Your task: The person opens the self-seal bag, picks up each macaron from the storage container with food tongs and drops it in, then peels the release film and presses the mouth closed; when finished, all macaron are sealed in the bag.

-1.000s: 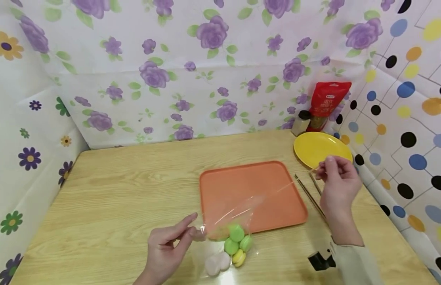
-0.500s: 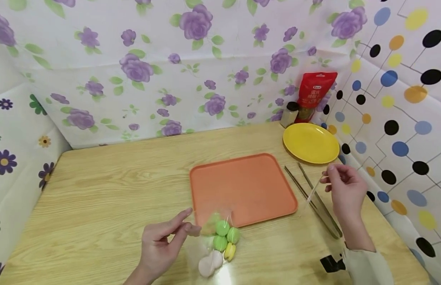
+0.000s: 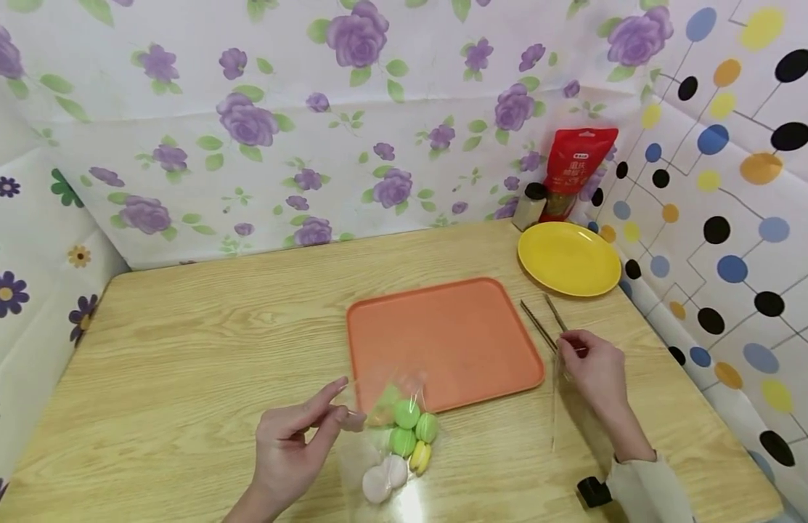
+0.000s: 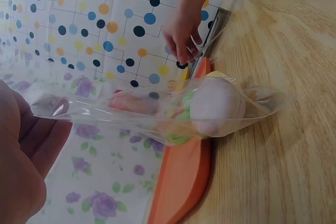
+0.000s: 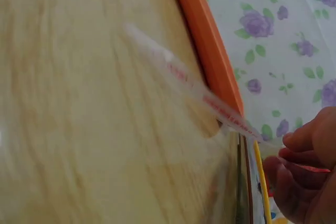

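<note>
My left hand (image 3: 289, 443) pinches the top edge of a clear plastic bag (image 4: 100, 109), which hangs over the near left corner of the orange tray (image 3: 443, 341). Inside the bag are several green macarons (image 3: 404, 439), a yellow macaron (image 3: 420, 458) and pale pinkish-white macarons (image 3: 376, 484). My right hand (image 3: 596, 374), right of the tray, pinches one end of a thin clear plastic strip (image 5: 184, 80) with red print. The strip hangs apart from the bag. Metal tongs (image 3: 539, 323) lie under and beyond the right hand, partly hidden by it.
Behind the tongs lies a yellow plate (image 3: 569, 259). A black-capped jar (image 3: 530, 207) and a red pouch (image 3: 576, 171) stand in the back right corner. Patterned cloth walls border the wooden table (image 3: 214, 349) at the back and both sides.
The strip, earlier stretched between the bag and my right hand, has come away from the bag. My right hand has since moved lower and left over the tongs. The left hand keeps its grip.
</note>
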Demonstrator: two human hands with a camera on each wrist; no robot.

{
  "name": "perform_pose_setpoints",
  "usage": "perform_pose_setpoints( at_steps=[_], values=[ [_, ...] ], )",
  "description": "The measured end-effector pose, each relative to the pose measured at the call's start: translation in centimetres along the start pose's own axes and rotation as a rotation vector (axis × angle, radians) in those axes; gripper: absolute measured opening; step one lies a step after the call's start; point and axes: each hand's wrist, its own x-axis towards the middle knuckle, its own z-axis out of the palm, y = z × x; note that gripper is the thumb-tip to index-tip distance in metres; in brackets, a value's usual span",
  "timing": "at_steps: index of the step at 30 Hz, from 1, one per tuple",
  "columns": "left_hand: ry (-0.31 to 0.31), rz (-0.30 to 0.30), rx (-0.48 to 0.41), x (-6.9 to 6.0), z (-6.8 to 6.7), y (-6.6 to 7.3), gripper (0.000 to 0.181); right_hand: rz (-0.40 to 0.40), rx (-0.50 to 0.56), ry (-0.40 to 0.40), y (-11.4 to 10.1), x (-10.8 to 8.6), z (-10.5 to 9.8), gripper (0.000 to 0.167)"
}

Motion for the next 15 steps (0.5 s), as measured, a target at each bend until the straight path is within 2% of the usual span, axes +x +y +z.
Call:
perform_pose_setpoints(
  at_steps=[4, 8, 15],
  values=[
    [-0.002, 0.019, -0.002, 0.0, 0.0, 0.0, 0.031, -0.138, -0.064, 0.028, -0.2, 0.2, 0.3, 0.017],
    [0.002, 0.025, -0.008, 0.1, 0.0, 0.0, 0.032, -0.248, -0.043, 0.061, -0.6, 0.7, 0.5, 0.025],
    [0.011, 0.006, 0.004, -0.2, 0.1, 0.1, 0.033, -0.391, -0.047, 0.028, -0.7, 1.1, 0.5, 0.043]
  ],
)
